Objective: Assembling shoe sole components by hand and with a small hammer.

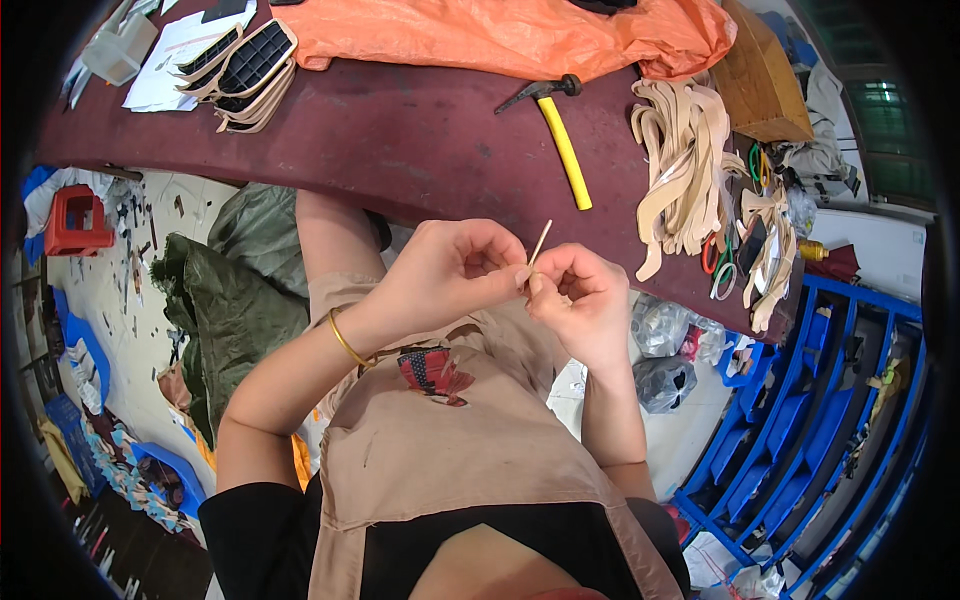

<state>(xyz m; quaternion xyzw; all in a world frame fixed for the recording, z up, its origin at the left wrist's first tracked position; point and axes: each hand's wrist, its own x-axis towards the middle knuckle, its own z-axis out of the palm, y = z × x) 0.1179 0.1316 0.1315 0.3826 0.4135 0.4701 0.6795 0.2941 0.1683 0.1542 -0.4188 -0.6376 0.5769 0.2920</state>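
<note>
A thin beige strip [541, 240] is pinched between the fingertips of both hands, above my lap and just off the table's near edge. Its upper end sticks up past the fingers, while the rest is hidden in them. My left hand [465, 268], with a gold bangle on the wrist, grips it between thumb and curled fingers. Touching it from the other side, my right hand [582, 300] is closed around the strip's lower part. Beyond them on the dark red table [400, 130] lies a hammer [565, 150] with a yellow handle.
Beige strips [685, 160] are heaped at the table's right, with scissors [722, 270] beside them. A wooden box [765, 75] and an orange sheet [500, 38] lie farther back. Beige-edged black pieces [255, 65] are stacked at left. A blue rack [800, 430] stands lower right.
</note>
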